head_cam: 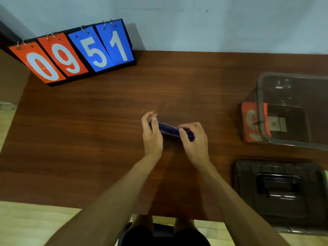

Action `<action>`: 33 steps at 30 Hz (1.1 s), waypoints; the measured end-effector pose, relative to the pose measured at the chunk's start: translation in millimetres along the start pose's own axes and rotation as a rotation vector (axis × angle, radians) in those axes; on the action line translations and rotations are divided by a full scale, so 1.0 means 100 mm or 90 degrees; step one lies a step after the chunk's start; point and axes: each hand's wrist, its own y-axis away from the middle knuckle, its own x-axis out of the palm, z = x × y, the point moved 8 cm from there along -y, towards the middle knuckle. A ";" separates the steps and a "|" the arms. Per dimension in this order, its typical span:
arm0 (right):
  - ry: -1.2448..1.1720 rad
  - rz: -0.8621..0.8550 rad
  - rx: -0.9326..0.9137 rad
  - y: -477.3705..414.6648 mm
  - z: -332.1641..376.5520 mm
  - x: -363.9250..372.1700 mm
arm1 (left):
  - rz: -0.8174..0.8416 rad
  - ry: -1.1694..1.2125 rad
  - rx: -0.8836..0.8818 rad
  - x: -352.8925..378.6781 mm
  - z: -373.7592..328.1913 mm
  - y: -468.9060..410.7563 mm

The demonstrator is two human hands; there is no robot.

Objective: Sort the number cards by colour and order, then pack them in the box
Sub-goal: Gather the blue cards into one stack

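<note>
At frame centre, the left hand [152, 137] and right hand [196, 141] pinch opposite ends of a thin blue card stack [170, 130] above the wood-grain table [88, 139]. At right stands a clear plastic box [260, 96]; an orange card [248, 121] shows at its left wall.

Brown wooden table [88, 139]; pale wall [195, 23] behind it

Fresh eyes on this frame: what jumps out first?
The flip scoreboard at the far left by the wall, reading orange 0 9 and blue 5 1. Next, in the middle, the left hand and right hand grip the ends of a stack of blue cards, seen edge-on. At the right sits the clear box with an orange card at its left edge, and a dark lid nearer the person.
</note>
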 end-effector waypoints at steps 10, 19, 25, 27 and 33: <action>-0.160 -0.199 0.224 0.12 -0.30 -0.15 | -0.019 -0.075 -0.017 0.12 -0.05 0.03; -0.218 -0.236 0.296 -0.15 -0.28 -0.02 | -0.033 -0.063 -0.074 0.04 -0.05 0.03; -0.187 -0.289 0.306 -0.14 -0.37 -0.05 | 0.262 -0.040 -0.095 0.21 0.07 0.01; -0.184 -0.266 0.291 -0.08 -0.40 0.01 | 0.239 -0.107 -0.041 0.16 0.06 0.00; -0.109 -0.150 0.248 -0.08 -0.34 0.03 | 0.189 -0.182 0.006 0.14 0.06 -0.12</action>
